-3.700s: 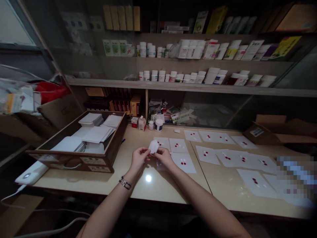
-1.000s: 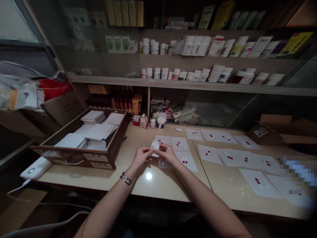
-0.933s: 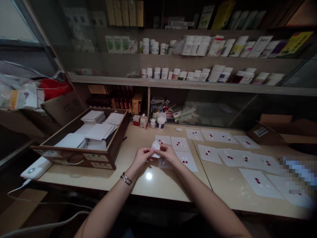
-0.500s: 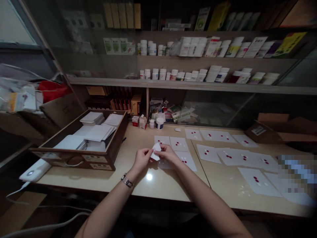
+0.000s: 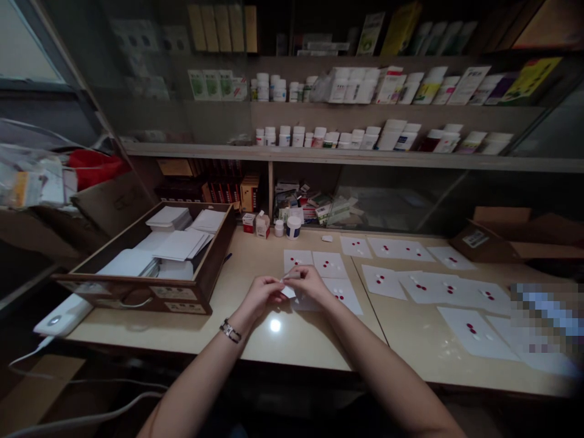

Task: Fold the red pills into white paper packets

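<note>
My left hand (image 5: 263, 294) and my right hand (image 5: 306, 281) meet above the beige counter (image 5: 255, 340), both pinched on a small folded white paper packet (image 5: 288, 291) between them. Only a corner of the packet shows past my fingers. A watch sits on my left wrist (image 5: 229, 331). Just beyond my hands lie flat white paper squares (image 5: 329, 264), each with a few red and white pills on it.
Several more pill-bearing paper squares (image 5: 472, 331) spread over the counter to the right. A wooden drawer (image 5: 150, 267) of stacked white papers stands at the left. Small bottles (image 5: 293, 227) line the back edge, and medicine shelves (image 5: 365, 137) rise behind. A cardboard box (image 5: 497, 234) sits far right.
The paper has been folded smaller between my fingers, from a raised open sheet to a small packet. My hands have closed together and dropped a little toward the counter.
</note>
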Tool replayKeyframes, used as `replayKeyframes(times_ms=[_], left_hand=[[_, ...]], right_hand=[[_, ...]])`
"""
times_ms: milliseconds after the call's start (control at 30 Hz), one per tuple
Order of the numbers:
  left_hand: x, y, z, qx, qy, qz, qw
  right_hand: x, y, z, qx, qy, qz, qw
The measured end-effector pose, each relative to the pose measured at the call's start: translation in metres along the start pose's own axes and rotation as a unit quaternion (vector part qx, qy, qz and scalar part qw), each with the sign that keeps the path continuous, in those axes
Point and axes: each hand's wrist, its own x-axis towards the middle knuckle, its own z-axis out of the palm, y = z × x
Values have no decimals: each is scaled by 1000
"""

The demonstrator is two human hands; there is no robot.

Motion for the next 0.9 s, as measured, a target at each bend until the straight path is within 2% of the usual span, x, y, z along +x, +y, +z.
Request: replayKeyframes(times_ms=[100, 400, 567, 700, 900], left_hand=[[3, -1, -3, -24, 0, -13, 1000], [3, 3, -2, -83, 14, -23, 996], [1, 8, -1, -124, 14, -62, 990], [1, 9, -5, -143, 8, -53, 988], [4, 6, -8, -120, 14, -33, 992]], right_hand=[[-1, -1, -2, -26, 2, -41, 999], [0, -3, -10, -43, -53, -123, 990], [-1, -8, -12, -92, -70, -168, 979], [-4, -9, -12, -116, -77, -174, 975], [-3, -5, -11, -80, -79, -157, 981]])
